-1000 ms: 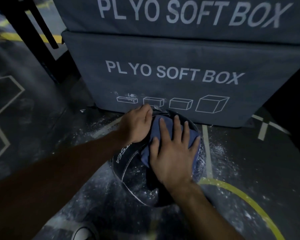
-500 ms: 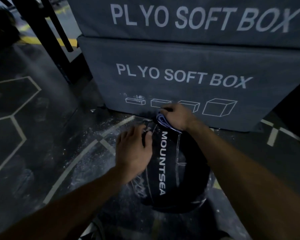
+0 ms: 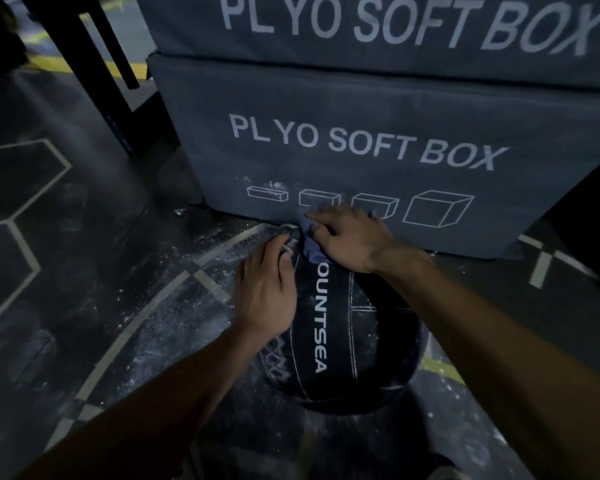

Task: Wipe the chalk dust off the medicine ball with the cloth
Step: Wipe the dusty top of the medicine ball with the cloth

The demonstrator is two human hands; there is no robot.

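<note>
A black medicine ball (image 3: 361,344) with white stitching and white lettering lies on the dark floor in front of a soft box. Chalk marks show low on its left side. My right hand (image 3: 350,237) grips a bunched blue cloth (image 3: 310,247) and holds it against the ball's far top edge. My left hand (image 3: 265,292) rests flat on the ball's upper left side, fingers fairly straight and pointing away from me.
Two stacked grey plyo soft boxes (image 3: 378,147) stand directly behind the ball. White chalk dust (image 3: 201,296) is scattered over the floor left of the ball. A dark metal rack leg (image 3: 94,60) rises at the upper left. Yellow floor line (image 3: 440,368) at right.
My right hand went from pressing the spread cloth on the ball's top to gripping it bunched at the far edge. My left hand slid down onto the ball's left side.
</note>
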